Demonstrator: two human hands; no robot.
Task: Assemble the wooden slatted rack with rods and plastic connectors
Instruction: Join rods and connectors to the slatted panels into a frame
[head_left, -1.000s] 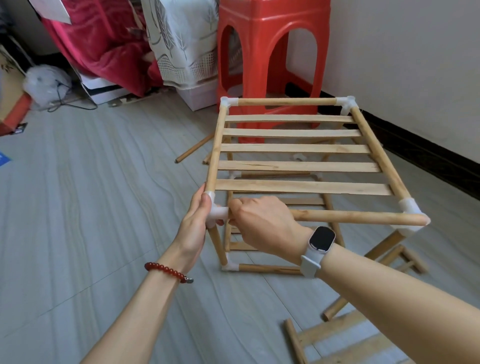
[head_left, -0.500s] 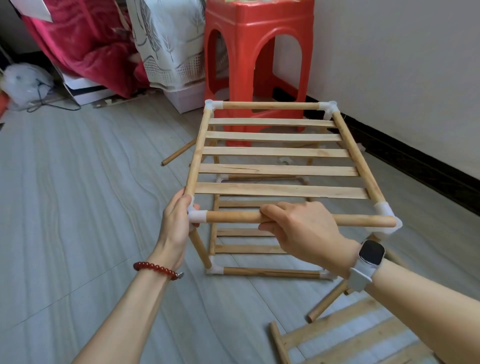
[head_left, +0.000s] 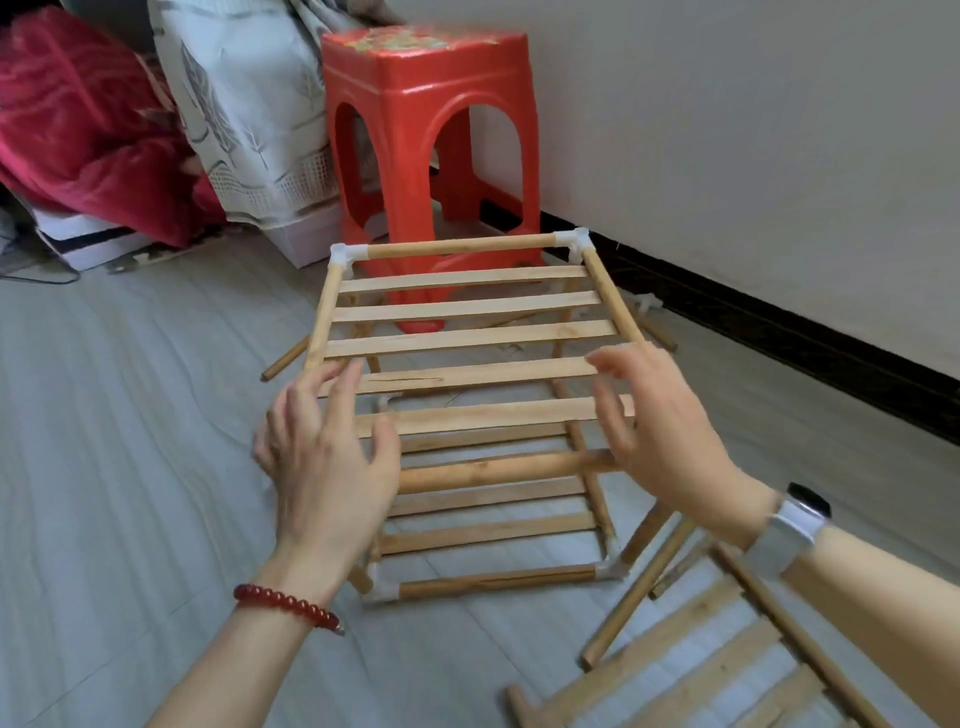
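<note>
both spread, empty — left hand (head_left: 332, 457) and right hand (head_left: 670, 441) hide the rack's (head_left: 467, 306) near corners.

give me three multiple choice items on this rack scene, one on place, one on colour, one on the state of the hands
1. Where is the stool relative to the rack?
A. behind it, by the wall
B. on top of it
C. lying on the spare panel

2. What colour is the bracelet?
A. blue
B. red
C. white

3. What are the hands doing?
A. both in a closed grip on the front rod
B. both open, fingers spread
C. one holds a connector

Answers: 1 A, it stands beyond the far rail. 2 B, red beads. 3 B, the left hand and right hand hold nothing.
</note>
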